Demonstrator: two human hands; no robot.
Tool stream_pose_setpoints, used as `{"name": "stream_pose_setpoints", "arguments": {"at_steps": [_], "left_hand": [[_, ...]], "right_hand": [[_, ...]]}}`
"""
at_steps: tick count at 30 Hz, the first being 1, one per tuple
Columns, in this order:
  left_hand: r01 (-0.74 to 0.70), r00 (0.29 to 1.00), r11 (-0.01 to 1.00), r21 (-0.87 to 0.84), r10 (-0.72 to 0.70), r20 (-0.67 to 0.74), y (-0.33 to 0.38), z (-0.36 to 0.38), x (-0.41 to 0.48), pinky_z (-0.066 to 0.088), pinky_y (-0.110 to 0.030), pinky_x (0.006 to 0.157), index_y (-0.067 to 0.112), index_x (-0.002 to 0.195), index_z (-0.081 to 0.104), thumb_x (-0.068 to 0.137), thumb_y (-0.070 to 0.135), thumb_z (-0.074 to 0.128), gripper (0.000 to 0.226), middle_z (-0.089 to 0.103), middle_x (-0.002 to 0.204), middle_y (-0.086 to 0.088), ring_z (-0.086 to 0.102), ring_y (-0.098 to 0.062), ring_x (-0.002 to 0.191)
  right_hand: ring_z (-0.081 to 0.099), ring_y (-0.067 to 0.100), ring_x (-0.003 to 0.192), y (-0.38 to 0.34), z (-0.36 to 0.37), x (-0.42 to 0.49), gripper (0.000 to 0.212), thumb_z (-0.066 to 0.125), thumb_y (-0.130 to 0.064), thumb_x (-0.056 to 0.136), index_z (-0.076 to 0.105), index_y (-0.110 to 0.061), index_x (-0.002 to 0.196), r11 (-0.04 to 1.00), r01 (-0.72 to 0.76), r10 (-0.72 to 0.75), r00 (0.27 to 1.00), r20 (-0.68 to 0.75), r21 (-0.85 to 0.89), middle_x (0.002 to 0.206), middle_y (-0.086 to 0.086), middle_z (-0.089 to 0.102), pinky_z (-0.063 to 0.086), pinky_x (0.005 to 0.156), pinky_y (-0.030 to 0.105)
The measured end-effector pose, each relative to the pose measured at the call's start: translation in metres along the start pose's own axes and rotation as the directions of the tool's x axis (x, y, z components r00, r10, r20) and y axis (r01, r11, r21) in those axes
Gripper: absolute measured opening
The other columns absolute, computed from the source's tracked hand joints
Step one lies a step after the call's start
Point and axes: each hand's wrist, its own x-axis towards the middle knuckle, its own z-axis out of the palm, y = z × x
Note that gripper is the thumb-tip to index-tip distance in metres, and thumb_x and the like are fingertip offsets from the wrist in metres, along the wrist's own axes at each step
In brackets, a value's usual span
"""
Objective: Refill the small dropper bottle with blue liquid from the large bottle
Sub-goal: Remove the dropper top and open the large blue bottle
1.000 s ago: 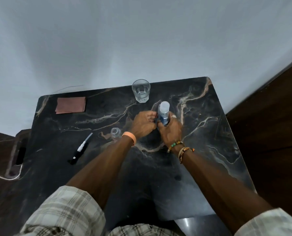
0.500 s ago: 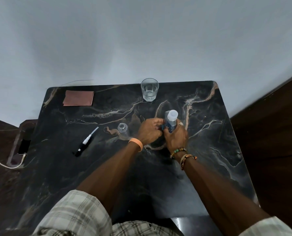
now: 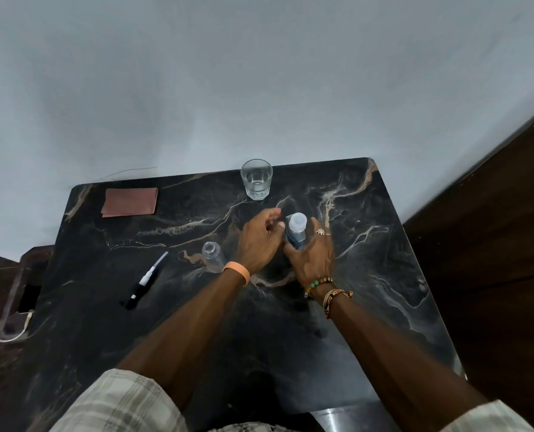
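Observation:
The large bottle [image 3: 296, 233] of blue liquid stands upright on the black marble table [image 3: 368, 275], its white cap on. My right hand [image 3: 314, 257] grips its body from the right and front. Just left of the cap is my left hand [image 3: 258, 241], fingers loosely curled and holding nothing, thumb tip close to the bottle's shoulder. The small clear dropper bottle [image 3: 212, 258] stands uncapped to the left of my left wrist. Its black-and-white dropper [image 3: 145, 282] lies flat further left.
A glass of water [image 3: 256, 179] stands at the table's back edge, behind the bottle. A reddish cloth [image 3: 130, 201] lies at the back left. A phone on a cable [image 3: 29, 299] rests on a low stand left of the table. The wall is close behind.
My left hand's fingers have come off the large bottle's side and risen beside the cap. My right hand keeps its grip. The view has shifted slightly.

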Motion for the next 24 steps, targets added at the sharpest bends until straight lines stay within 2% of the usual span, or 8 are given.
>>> {"name": "stream_pose_setpoints", "arguments": {"at_steps": [2, 4, 5, 7, 9, 16, 19, 24], "left_hand": [[-0.131, 0.99, 0.986, 0.106, 0.136, -0.038, 0.01, -0.001, 0.001, 0.044, -0.026, 0.099, 0.024, 0.137, 0.051, 0.099, 0.047, 0.046, 0.044, 0.062, 0.131, 0.003, 0.055, -0.007, 0.115], [-0.25, 0.968, 0.944, 0.216, 0.249, 0.033, 0.018, -0.001, 0.001, 0.036, -0.029, 0.107, 0.024, 0.144, 0.044, 0.099, 0.058, 0.034, 0.056, 0.055, 0.141, 0.001, 0.048, -0.011, 0.126], [-0.31, 0.951, 0.914, 0.263, 0.3, 0.079, 0.021, 0.0, 0.001, 0.035, -0.031, 0.109, 0.023, 0.145, 0.042, 0.1, 0.057, 0.034, 0.057, 0.053, 0.143, -0.001, 0.047, -0.014, 0.13], [-0.418, 0.908, 0.848, 0.326, 0.399, 0.125, 0.023, 0.002, 0.002, 0.038, -0.037, 0.111, 0.017, 0.142, 0.048, 0.101, 0.048, 0.042, 0.052, 0.056, 0.14, -0.005, 0.05, -0.02, 0.128], [-0.468, 0.882, 0.816, 0.339, 0.452, 0.129, 0.023, 0.004, 0.002, 0.04, -0.04, 0.11, 0.013, 0.137, 0.054, 0.101, 0.039, 0.049, 0.045, 0.06, 0.135, -0.008, 0.053, -0.022, 0.125], [-0.408, 0.909, 0.876, 0.256, 0.363, 0.206, 0.022, 0.0, 0.002, 0.033, -0.038, 0.115, 0.016, 0.141, 0.05, 0.099, 0.036, 0.054, 0.047, 0.056, 0.14, -0.005, 0.049, -0.019, 0.13], [-0.348, 0.934, 0.913, 0.214, 0.319, 0.16, 0.029, -0.003, 0.004, 0.044, -0.035, 0.099, 0.016, 0.13, 0.061, 0.092, 0.042, 0.062, 0.045, 0.068, 0.123, -0.005, 0.061, -0.02, 0.113], [-0.263, 0.961, 0.935, 0.238, 0.234, 0.145, 0.039, -0.015, 0.012, 0.054, -0.037, 0.081, 0.023, 0.103, 0.073, 0.071, 0.045, 0.082, 0.04, 0.074, 0.097, 0.004, 0.066, -0.013, 0.087]], "right_hand": [[0.039, 0.023, 0.136, -0.002, -0.005, 0.004, 0.085, 0.075, -0.047, 0.077, 0.036, -0.014, 0.146, 0.999, 0.018, -0.019, 0.999, 0.028, 0.036, 0.148, 0.008, 0.042, 0.034, 0.112, 0.038], [0.055, 0.019, 0.118, -0.004, -0.01, 0.007, 0.064, 0.072, -0.047, 0.081, 0.051, -0.018, 0.133, 0.995, 0.087, -0.09, 0.995, 0.051, 0.057, 0.13, 0.004, 0.059, 0.048, 0.101, 0.038], [0.062, 0.016, 0.101, -0.005, -0.012, 0.008, 0.046, 0.072, -0.044, 0.082, 0.058, -0.02, 0.119, 0.99, 0.135, -0.138, 0.989, 0.048, 0.051, 0.113, 0.0, 0.066, 0.054, 0.088, 0.037], [0.064, 0.016, 0.079, -0.006, -0.015, 0.007, 0.021, 0.07, -0.037, 0.083, 0.061, -0.023, 0.097, 0.986, 0.164, -0.164, 0.986, 0.043, 0.01, 0.089, -0.004, 0.068, 0.054, 0.067, 0.032], [0.063, 0.018, 0.07, -0.007, -0.016, 0.005, 0.014, 0.07, -0.032, 0.084, 0.059, -0.024, 0.084, 0.991, 0.136, -0.135, 0.989, 0.054, -0.001, 0.079, -0.003, 0.065, 0.053, 0.061, 0.033], [0.062, 0.019, 0.065, -0.009, -0.016, 0.006, 0.014, 0.062, -0.031, 0.087, 0.064, -0.017, 0.083, 0.991, 0.131, -0.129, 0.99, 0.055, -0.025, 0.072, 0.0, 0.065, 0.052, 0.057, 0.031], [0.063, 0.02, 0.066, -0.007, -0.017, 0.008, 0.018, 0.064, -0.035, 0.084, 0.064, -0.018, 0.083, 0.993, 0.097, -0.092, 0.993, 0.074, -0.073, 0.073, 0.0, 0.066, 0.054, 0.059, 0.033], [0.063, 0.017, 0.073, -0.009, -0.019, 0.007, 0.025, 0.069, -0.039, 0.082, 0.065, -0.026, 0.103, 0.984, 0.148, -0.139, 0.987, 0.085, -0.1, 0.083, -0.003, 0.069, 0.054, 0.064, 0.031]]}}
